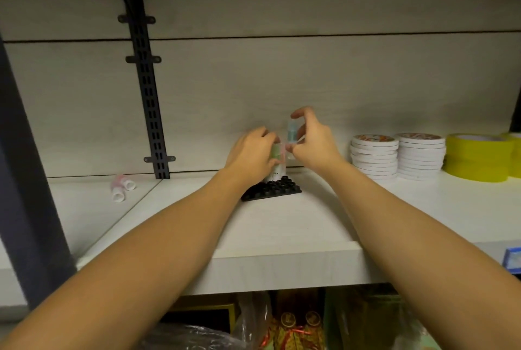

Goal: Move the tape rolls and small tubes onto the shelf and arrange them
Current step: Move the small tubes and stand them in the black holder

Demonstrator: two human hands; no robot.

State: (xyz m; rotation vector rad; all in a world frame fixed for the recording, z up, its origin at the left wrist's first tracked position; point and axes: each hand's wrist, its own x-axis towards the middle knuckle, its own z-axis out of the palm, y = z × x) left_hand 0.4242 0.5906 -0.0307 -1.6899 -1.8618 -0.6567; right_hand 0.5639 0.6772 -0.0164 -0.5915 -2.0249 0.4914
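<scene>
Standing at the white shelf [282, 225], the person has tape stacks [397, 156] and yellow rolls [476, 156] already placed at the right. Now it is tube time. The left hand [251, 154] holds a green tube [275, 152] over the black tray [272, 189]; the right hand [311, 138] pinches a blue tube [291, 131]. Next, I think, each needs a straight push down into a hole. Pink tubes [121, 187] wait at the left.

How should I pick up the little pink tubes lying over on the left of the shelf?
Pinch one pink tube across its middle, coming down from above. The tubes lie on their sides on the shelf, apart from everything else, so the round body is free on both sides. The white end faces you, so a grip there would probably slip.
</scene>
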